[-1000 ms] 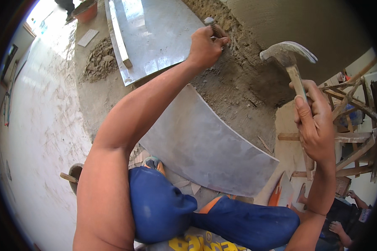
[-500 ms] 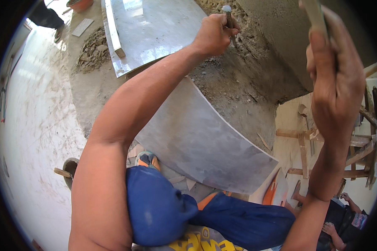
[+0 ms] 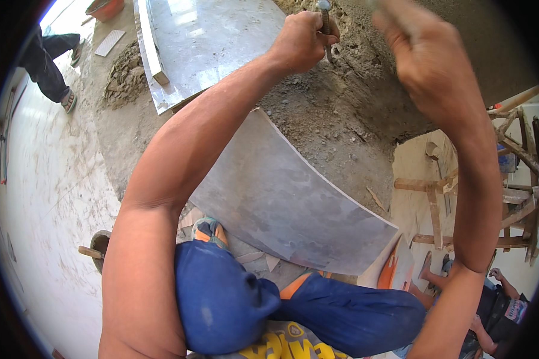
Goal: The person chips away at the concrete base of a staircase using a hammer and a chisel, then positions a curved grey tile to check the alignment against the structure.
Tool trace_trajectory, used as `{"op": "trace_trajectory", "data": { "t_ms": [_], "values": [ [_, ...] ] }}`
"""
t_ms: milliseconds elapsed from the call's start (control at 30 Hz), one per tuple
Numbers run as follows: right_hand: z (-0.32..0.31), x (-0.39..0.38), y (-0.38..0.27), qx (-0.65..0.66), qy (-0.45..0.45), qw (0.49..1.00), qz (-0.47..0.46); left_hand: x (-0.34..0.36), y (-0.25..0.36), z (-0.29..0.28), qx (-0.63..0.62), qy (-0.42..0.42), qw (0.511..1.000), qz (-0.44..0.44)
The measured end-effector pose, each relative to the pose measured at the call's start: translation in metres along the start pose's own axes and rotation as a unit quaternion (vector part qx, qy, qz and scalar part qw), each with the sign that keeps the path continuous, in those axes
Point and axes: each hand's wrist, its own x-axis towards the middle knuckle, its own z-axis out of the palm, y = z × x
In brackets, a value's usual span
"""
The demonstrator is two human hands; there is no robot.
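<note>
Left hand [image 3: 303,40] grips chisel [image 3: 326,25] beside slab's [image 3: 203,45] right edge; right hand's [image 3: 422,57] hold, we can't tell. Likely chiselling; next needs aim.

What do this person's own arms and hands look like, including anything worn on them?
The left arm and right arm are bare, with no sleeve in view. The left hand and right hand wear no gloves; neither wrist shows a watch or band. The right hand is blurred, hiding finer detail.
</note>
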Motion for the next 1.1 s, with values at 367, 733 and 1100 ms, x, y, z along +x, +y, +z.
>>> {"op": "trace_trajectory", "data": {
  "t_ms": [367, 733, 1100],
  "values": [
    [0.004, -0.011, -0.008, -0.04, -0.048, 0.996, 0.06, -0.004, 0.007, 0.007, 0.049, -0.02, 0.999, 0.002],
    [0.001, -0.01, 0.003, 0.043, -0.034, 0.993, 0.106, 0.001, 0.01, 0.01, 0.084, -0.045, 0.995, 0.007],
    [0.024, -0.02, 0.026, 0.057, 0.079, 0.994, -0.047, 0.0, -0.001, 0.009, 0.081, -0.04, 0.996, 0.003]
  ]
}}
